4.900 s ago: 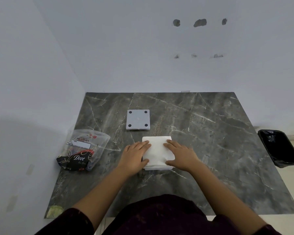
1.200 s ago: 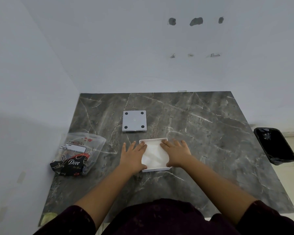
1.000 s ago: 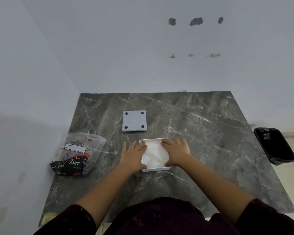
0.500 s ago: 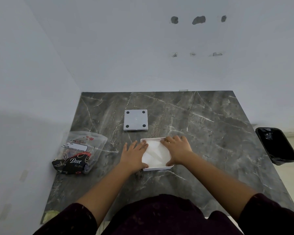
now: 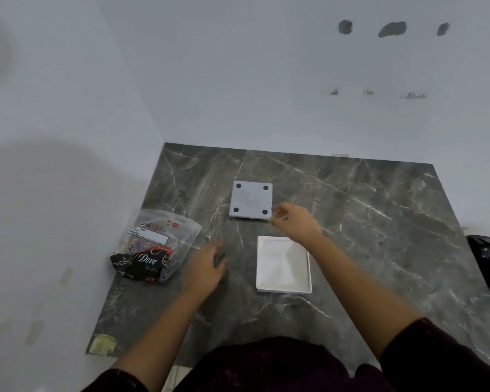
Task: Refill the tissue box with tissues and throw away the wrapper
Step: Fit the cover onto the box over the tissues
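Observation:
The white tissue box (image 5: pixel 283 264) lies open on the dark marble table (image 5: pixel 379 236), with white tissues filling it to its rim. Its grey lid (image 5: pixel 251 200), with black pads at the corners, lies upside down just beyond it. My right hand (image 5: pixel 293 220) hovers at the lid's near right corner, blurred, fingers apart, holding nothing. My left hand (image 5: pixel 205 265) is to the left of the box, between it and the wrapper, also blurred and empty. The clear and black wrapper (image 5: pixel 153 250), printed "Dove", lies crumpled at the table's left edge.
A black-lined bin (image 5: pixel 488 267) stands on the floor off the table's right side. White walls close the table in at the back and on the left. A scrap of yellowish tape (image 5: pixel 102 343) marks the table's near left corner.
Both hands have lifted off the tissues in the box. The right hand moved forward to the lid; the left hand moved left toward the wrapper. The view has shifted right.

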